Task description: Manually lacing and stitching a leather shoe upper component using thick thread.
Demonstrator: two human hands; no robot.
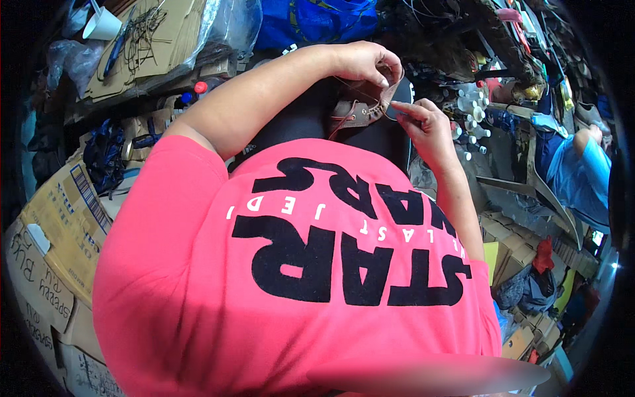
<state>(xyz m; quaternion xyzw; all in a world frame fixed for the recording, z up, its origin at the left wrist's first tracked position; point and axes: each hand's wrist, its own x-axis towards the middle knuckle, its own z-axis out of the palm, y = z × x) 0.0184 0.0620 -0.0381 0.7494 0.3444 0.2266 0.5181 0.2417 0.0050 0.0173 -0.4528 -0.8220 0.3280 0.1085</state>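
A brown leather shoe upper (357,114) lies over my dark-clothed lap, with a reddish lace (342,124) hanging from it and pale stitches or lacing along its edge. My left hand (368,64) curls over its far end, fingers closed on the leather. From the right, my right hand (423,122) comes up to the laced edge, thumb and forefinger pinched together. Whatever sits between those fingertips is too small to make out. Thin strands of thread run near both hands.
Flattened cardboard (135,49) with tangled cords lies at the far left. Beyond my lap is a blue bag (317,20). Several small bottles (471,109) stand close to my right hand. A person in blue (575,165) sits farther right. Cardboard boxes (63,231) lie at left.
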